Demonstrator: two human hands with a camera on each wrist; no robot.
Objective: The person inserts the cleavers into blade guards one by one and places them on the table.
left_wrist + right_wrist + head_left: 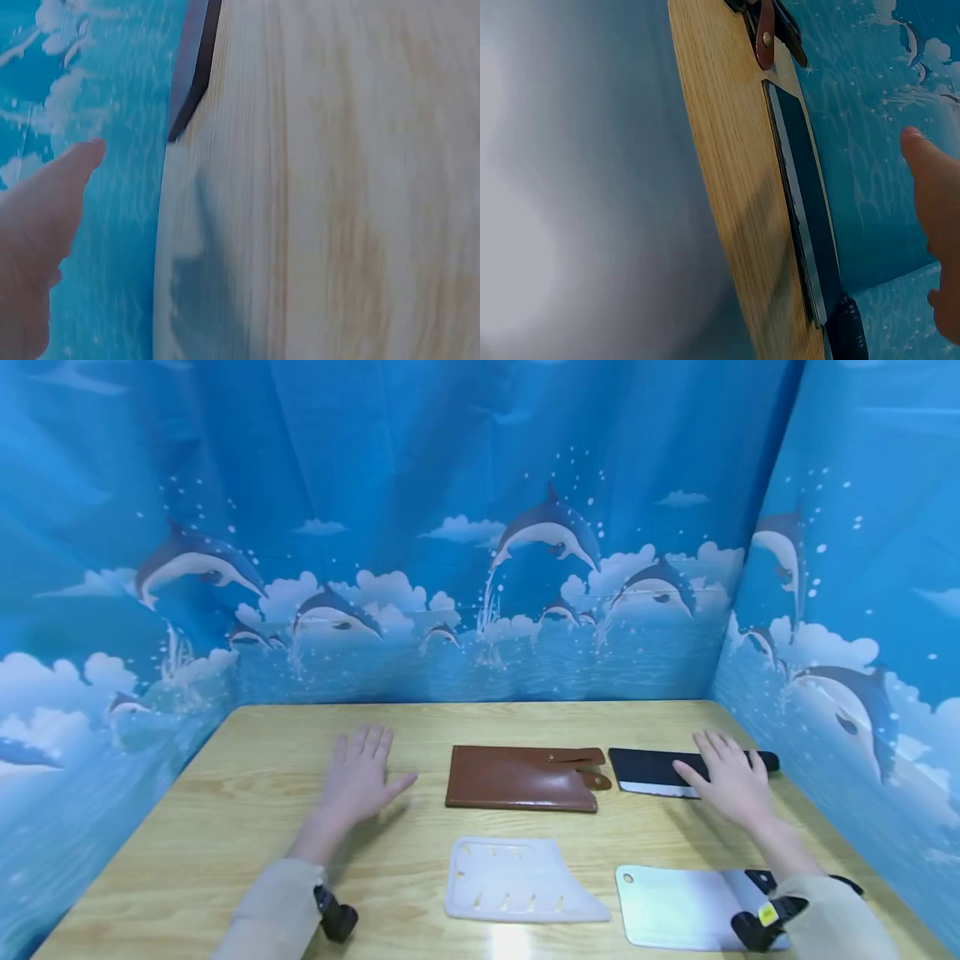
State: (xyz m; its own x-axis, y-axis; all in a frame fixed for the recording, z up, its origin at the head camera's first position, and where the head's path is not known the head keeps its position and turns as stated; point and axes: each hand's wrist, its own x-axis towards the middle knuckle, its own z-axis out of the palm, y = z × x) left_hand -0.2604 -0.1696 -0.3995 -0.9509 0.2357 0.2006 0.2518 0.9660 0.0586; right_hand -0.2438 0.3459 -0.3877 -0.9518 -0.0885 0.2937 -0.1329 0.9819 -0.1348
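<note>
Left hand (360, 783), right hand (730, 781) — spread (over cleaver (651, 767))

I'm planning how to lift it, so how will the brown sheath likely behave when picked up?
The brown sheath probably bends only slightly, as it lies flat with straight edges. Its glossy face suggests it may be somewhat slippery. The narrow strap sticking out at its end could flop.

A light wood-grain tabletop (217, 827) is enclosed at the rear and both sides by blue backdrop sheeting (420, 443) printed with dolphins (546, 527), clouds (393, 589) and sea (420, 672). Creases are noted in the sheeting; bright glare (509, 941) is reflected from the tabletop's near part.
</note>
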